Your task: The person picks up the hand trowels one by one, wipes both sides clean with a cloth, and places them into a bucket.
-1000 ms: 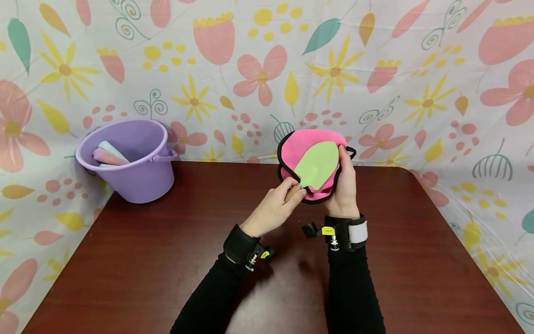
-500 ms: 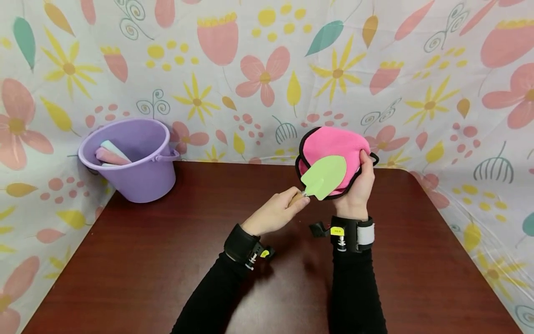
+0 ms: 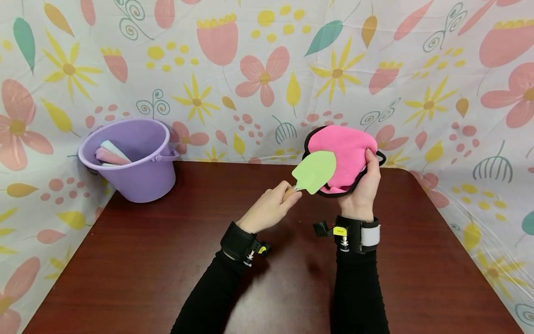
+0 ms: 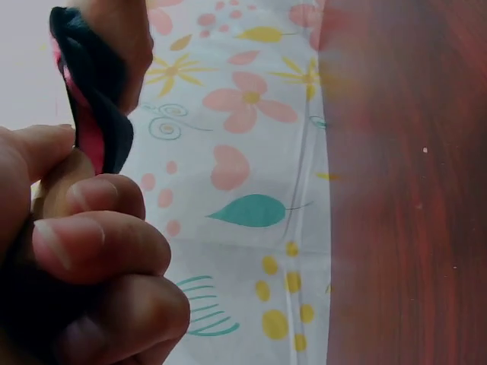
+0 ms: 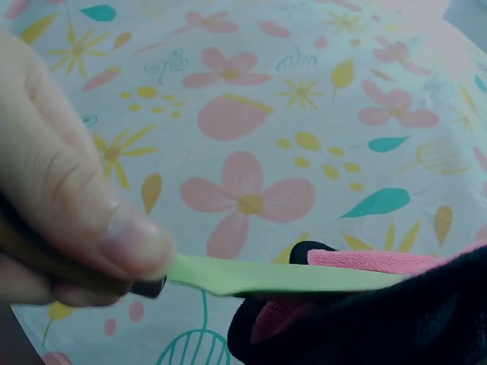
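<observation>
My left hand point(image 3: 269, 206) grips the wooden handle point(image 3: 290, 192) of a small garden trowel with a light green, leaf-shaped blade point(image 3: 314, 171). In my right hand point(image 3: 361, 192) is a folded pink cloth point(image 3: 352, 153) with black edging and a black loop at its right side; the thumb lies on its front. From the head view, the blade covers the cloth's lower left part. The right wrist view shows the blade point(image 5: 281, 279) edge-on against the cloth point(image 5: 365, 260). Curled fingers point(image 4: 106, 243) hide most of the handle in the left wrist view.
A lilac bucket point(image 3: 143, 183) stands at the table's back left corner, with pink and pale blue items point(image 3: 113, 154) inside. Behind the brown table point(image 3: 167, 260) hangs a flowered sheet point(image 3: 250, 60), close beyond the cloth.
The right hand has moved right with the cloth. The trowel blade, earlier lying over the cloth's middle, now overlaps only its left part. Most recently the left hand has shifted slightly left.
</observation>
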The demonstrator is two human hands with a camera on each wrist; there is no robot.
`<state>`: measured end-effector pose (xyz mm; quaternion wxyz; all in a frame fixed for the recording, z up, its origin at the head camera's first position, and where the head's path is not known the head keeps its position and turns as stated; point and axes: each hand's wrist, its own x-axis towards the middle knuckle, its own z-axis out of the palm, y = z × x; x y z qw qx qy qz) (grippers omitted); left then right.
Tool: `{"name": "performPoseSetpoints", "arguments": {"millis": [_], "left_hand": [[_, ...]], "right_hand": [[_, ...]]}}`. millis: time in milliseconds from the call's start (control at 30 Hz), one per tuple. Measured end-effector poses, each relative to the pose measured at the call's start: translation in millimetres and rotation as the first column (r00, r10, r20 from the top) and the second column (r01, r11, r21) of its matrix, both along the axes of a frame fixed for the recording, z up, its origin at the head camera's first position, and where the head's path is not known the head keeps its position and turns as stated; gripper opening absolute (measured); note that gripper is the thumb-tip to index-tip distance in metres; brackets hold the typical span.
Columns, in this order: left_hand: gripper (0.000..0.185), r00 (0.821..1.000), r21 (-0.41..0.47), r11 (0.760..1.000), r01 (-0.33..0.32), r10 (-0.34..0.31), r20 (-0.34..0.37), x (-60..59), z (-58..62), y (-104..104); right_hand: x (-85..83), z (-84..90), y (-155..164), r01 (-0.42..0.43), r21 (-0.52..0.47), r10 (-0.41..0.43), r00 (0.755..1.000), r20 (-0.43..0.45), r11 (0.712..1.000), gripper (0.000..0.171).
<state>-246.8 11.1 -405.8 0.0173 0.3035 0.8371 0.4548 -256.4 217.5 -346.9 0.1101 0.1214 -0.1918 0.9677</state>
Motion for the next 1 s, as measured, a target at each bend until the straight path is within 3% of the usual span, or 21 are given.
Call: {"name": "performPoseSetpoints", "arguments": {"millis": [133, 333, 567, 733, 1000], "left_hand": [[0.034, 0.998, -0.008, 0.998, -0.055, 0.055, -0.009, 0.5, 2.4, -5], [0.034, 0.986, 0.022, 0.987, -0.159, 0.16, -0.042, -2.3, 3.9, -12], [0.035, 0.976, 0.073, 0.977, -0.201, 0.205, -0.066, -4.4, 11.8, -20], [0.035, 0.983, 0.103, 0.979, -0.175, 0.18, -0.044, -3.2, 16.1, -21], [0.035, 0.999, 0.107, 0.993, -0.054, 0.054, 0.007, 2.1, 20.8, -14]], "right_hand": [[3.8, 2.2, -4, -0.007, 0.077, 0.006, 1.0, 0.012, 0.997, 0.02], [4.7, 4.1, -14, -0.095, 0.174, 0.088, 0.995, 0.052, 0.98, 0.016], [5.4, 3.6, -25, -0.185, 0.333, 0.133, 0.976, 0.173, 0.925, 0.023], [5.8, 1.1, -30, -0.238, 0.396, 0.166, 0.964, 0.209, 0.887, 0.032], [2.1, -2.6, -29, -0.27, 0.328, 0.229, 0.961, 0.157, 0.905, 0.034]]}}
